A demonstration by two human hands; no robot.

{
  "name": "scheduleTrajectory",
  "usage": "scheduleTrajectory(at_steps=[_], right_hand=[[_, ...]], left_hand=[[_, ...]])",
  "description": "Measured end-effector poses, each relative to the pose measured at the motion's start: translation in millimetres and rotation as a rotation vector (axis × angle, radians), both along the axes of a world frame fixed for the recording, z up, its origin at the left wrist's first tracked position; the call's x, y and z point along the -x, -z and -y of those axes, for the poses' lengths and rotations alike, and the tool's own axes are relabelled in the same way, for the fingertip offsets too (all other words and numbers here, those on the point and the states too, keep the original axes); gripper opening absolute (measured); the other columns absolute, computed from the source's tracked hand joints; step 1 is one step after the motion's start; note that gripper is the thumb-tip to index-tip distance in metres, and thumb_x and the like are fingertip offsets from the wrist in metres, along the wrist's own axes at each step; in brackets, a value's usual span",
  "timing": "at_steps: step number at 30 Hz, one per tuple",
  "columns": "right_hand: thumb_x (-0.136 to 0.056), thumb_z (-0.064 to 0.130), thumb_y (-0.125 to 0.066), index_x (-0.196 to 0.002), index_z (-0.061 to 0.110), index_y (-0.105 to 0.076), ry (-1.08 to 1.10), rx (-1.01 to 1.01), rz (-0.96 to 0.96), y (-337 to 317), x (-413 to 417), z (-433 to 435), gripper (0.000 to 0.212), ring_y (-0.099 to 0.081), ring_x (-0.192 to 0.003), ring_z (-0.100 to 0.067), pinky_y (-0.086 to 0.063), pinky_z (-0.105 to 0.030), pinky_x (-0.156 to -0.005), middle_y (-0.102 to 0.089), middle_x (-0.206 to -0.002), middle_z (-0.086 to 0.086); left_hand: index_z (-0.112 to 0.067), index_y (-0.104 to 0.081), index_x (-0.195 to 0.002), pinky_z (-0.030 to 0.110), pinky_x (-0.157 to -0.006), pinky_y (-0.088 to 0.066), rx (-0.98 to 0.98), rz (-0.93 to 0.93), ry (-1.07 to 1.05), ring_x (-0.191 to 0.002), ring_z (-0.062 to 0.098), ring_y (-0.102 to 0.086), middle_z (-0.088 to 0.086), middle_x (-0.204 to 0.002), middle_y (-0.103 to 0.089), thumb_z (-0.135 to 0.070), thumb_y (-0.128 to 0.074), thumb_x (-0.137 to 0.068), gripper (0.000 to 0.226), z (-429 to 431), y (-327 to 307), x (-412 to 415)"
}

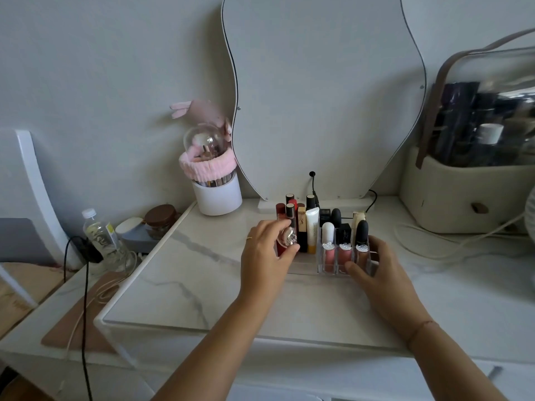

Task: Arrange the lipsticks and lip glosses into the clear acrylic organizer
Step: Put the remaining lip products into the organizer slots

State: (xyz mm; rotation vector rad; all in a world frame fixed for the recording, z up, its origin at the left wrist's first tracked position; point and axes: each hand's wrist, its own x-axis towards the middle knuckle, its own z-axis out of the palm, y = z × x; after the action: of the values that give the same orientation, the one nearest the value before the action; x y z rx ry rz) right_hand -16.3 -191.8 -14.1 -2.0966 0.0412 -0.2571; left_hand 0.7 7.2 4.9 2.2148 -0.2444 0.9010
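Note:
The clear acrylic organizer point(333, 269) stands on the marble tabletop in front of the mirror. Several lipsticks and lip glosses stand upright in it: three pink glosses point(344, 254) in the front row, black lipsticks point(362, 230) behind them, red and gold tubes point(301, 227) and a white-and-yellow tube point(312, 233) on the left. My left hand point(266, 256) pinches a gloss with a rounded silver cap point(287, 237) at the organizer's left end. My right hand point(376, 270) grips the organizer's front right corner.
A wavy mirror point(324, 96) leans against the wall behind. A white brush holder with a pink band point(215, 183) stands at the left, a beige cosmetics case point(469, 183) at the right. A water bottle point(100, 233), jars and cables lie off the left edge.

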Motion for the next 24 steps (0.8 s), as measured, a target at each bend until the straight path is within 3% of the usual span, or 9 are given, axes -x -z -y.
scheduleTrajectory(at_steps=[4,8,13,24], right_hand=[[-0.083,0.03,-0.067,-0.138,0.025,-0.037,-0.001,-0.008,-0.002,-0.1,0.4,-0.1,0.063,-0.052,-0.12,-0.023,-0.043,-0.048,-0.101,-0.051,-0.134,-0.001],[-0.083,0.029,-0.068,-0.138,0.024,-0.037,0.001,-0.003,-0.001,-0.9,0.1,-0.2,0.063,-0.051,-0.122,-0.023,-0.042,-0.048,-0.103,-0.051,-0.135,-0.002],[-0.083,0.03,-0.067,-0.138,0.024,-0.036,-0.003,0.003,-0.002,-1.0,0.5,-0.4,0.063,-0.052,-0.121,-0.023,-0.042,-0.049,-0.102,-0.051,-0.135,-0.001],[-0.082,0.031,-0.068,-0.136,0.028,-0.037,0.005,-0.005,-0.003,0.6,-0.5,0.2,0.062,-0.052,-0.12,-0.021,-0.043,-0.048,-0.102,-0.051,-0.134,0.0]], left_hand=[[-0.021,-0.064,-0.112,0.018,-0.08,-0.041,-0.061,-0.035,0.003,-0.099,0.013,-0.055,-0.007,-0.108,-0.06,-0.015,-0.075,-0.074,0.04,-1.8,7.1,2.2],[-0.019,-0.064,-0.11,0.028,-0.081,-0.05,-0.055,-0.079,0.052,-0.095,0.013,-0.058,-0.006,-0.108,-0.059,-0.014,-0.074,-0.074,0.037,-2.9,11.8,5.6],[-0.015,-0.067,-0.108,0.018,-0.083,-0.044,-0.089,-0.119,0.075,-0.095,0.012,-0.059,-0.004,-0.106,-0.062,-0.014,-0.075,-0.074,0.034,-4.8,15.4,7.6],[-0.011,-0.071,-0.102,0.025,-0.076,-0.041,-0.221,-0.092,-0.012,-0.093,0.023,-0.055,0.005,-0.097,-0.063,-0.02,-0.073,-0.078,0.026,-8.2,18.0,4.4]])
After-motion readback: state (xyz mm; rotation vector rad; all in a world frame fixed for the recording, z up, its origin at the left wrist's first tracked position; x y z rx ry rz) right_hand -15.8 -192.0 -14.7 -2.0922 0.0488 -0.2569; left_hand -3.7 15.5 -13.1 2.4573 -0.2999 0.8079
